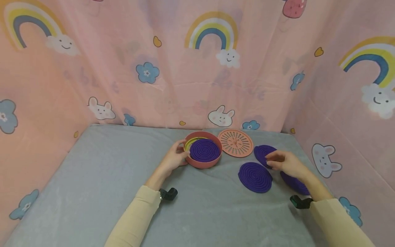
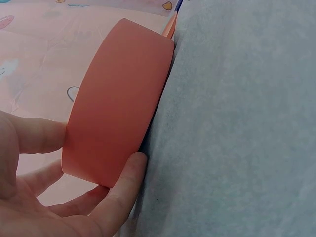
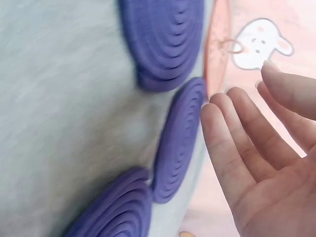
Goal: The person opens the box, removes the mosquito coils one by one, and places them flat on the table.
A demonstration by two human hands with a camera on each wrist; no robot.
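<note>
A round coral-red mosquito coil box (image 1: 202, 164) sits on the table with a purple mosquito coil (image 1: 205, 150) inside, over a yellow piece (image 1: 190, 142). My left hand (image 1: 175, 158) holds the box by its left side; in the left wrist view its fingers (image 2: 123, 182) wrap the outer wall (image 2: 118, 103). My right hand (image 1: 287, 164), empty and with fingers loosely bent, hovers over the coils on the right. Beneath its fingertips is the far purple coil (image 1: 262, 152); another coil (image 1: 255, 177) lies nearer, and a third (image 1: 294, 183) is partly hidden under the wrist.
The peach slotted lid (image 1: 235, 143) lies right of the box, near the back edge of the grey-covered table (image 1: 92, 178). Pink patterned curtain (image 1: 185, 85) encloses the back and both sides.
</note>
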